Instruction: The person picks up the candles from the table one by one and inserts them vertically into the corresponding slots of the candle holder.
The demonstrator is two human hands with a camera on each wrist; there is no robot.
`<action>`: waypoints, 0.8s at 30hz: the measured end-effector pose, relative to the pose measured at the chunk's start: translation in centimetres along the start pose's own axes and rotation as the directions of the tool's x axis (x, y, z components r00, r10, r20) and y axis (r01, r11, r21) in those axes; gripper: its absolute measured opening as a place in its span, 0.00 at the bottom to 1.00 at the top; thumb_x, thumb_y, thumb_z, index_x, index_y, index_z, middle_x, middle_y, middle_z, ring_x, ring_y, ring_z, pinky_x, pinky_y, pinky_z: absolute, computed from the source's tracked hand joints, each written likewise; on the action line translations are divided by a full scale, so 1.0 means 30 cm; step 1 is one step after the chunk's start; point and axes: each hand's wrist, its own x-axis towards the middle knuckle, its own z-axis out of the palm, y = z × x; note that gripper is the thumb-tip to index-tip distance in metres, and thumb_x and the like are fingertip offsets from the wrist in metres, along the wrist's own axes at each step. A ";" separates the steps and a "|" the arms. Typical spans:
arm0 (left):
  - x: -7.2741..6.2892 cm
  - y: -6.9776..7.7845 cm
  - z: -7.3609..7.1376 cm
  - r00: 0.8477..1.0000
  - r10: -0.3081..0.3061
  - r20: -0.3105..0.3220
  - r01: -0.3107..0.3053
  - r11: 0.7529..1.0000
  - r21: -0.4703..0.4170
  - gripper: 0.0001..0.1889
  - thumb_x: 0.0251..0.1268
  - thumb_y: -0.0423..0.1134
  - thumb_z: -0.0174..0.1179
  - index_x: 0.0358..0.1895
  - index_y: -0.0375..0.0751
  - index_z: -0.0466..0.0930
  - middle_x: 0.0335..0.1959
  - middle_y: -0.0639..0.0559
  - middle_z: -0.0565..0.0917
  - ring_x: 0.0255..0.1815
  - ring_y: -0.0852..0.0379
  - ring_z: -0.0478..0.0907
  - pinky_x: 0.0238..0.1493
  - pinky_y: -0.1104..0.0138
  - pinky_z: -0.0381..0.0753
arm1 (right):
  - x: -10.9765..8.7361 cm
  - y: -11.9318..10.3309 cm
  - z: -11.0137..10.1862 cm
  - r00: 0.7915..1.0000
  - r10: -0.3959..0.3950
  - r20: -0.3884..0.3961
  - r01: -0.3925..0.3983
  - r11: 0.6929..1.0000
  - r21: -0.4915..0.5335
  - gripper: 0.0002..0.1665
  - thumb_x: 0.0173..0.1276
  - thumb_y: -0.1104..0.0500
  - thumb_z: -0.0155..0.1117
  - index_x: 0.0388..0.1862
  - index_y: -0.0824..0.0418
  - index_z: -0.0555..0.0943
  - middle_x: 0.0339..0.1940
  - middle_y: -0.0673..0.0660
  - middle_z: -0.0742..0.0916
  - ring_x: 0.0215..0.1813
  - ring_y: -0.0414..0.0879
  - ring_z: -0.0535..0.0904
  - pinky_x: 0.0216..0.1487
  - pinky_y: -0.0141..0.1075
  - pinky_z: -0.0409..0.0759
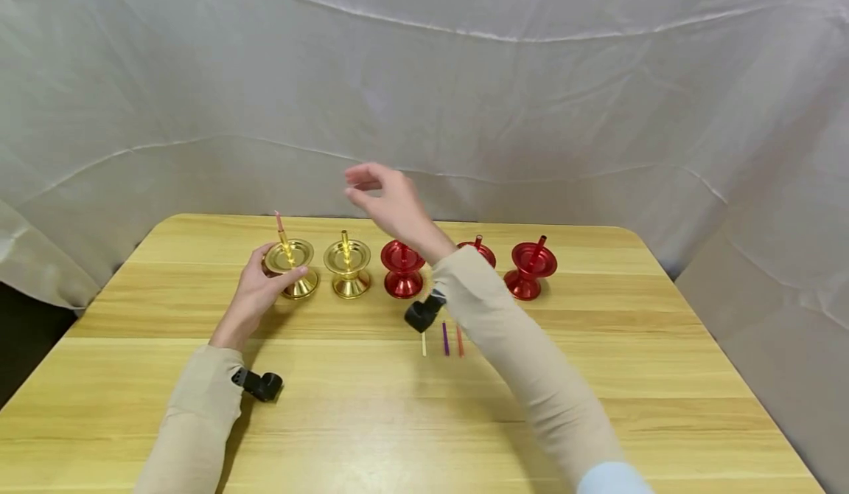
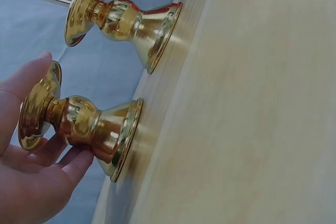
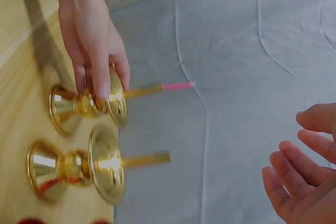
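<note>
My left hand (image 1: 255, 289) holds the leftmost gold candle holder (image 1: 304, 285) from the side. Its thumb lies at the dish and its fingers curl round the stem, as the left wrist view shows. The holder stands upright on the table, and a thin pink candle (image 3: 177, 85) rises from its tube. Raised in the air above the row is my right hand (image 1: 393, 203), with relaxed, slightly bent fingers and nothing in them. Beside the held one is a second gold candle holder (image 1: 350, 285), its tube without a candle.
Three red candle holders (image 1: 403, 285) continue the row to the right, one partly behind my right forearm. In front of them lie a pale yellow candle (image 1: 424, 344), a purple candle (image 1: 446, 340) and an orange candle (image 1: 460, 341). A light curtain (image 1: 265, 96) hangs behind the wooden table (image 1: 332, 420).
</note>
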 end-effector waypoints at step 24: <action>0.010 0.004 -0.001 1.000 -0.013 -0.007 0.013 1.000 -0.004 0.51 0.63 0.42 0.65 0.76 0.32 0.35 0.72 0.29 0.53 0.71 0.37 0.54 0.70 0.50 0.55 | -0.192 0.230 -0.205 0.995 0.059 -0.086 -0.067 0.994 -0.092 0.21 0.71 0.61 0.61 0.60 0.66 0.76 0.58 0.61 0.81 0.60 0.52 0.76 0.58 0.40 0.76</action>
